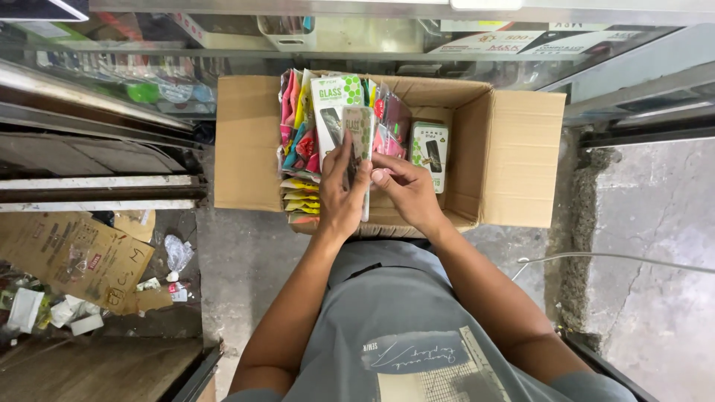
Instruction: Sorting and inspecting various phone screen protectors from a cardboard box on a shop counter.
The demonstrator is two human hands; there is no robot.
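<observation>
From the head view, my left hand (pixel 341 195) has its fingers (pixel 350 152) clenched around a flat white-and-green cardboard packet (pixel 360 134), held upright over the open brown cardboard box (pixel 514 160). My right hand (pixel 406 190) pinches the packet's lower edge. Bright pink and yellow packets (pixel 298 141) stand packed in the box, left of my hands.

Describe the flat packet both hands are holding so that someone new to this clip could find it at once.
Find the open cardboard box in the middle of the floor, packed on its left side with colourful packets. Just above its near edge, the left hand and right hand meet on one slim white-and-green packet. Unlike its neighbours, it is lifted upright between the fingers.
</observation>
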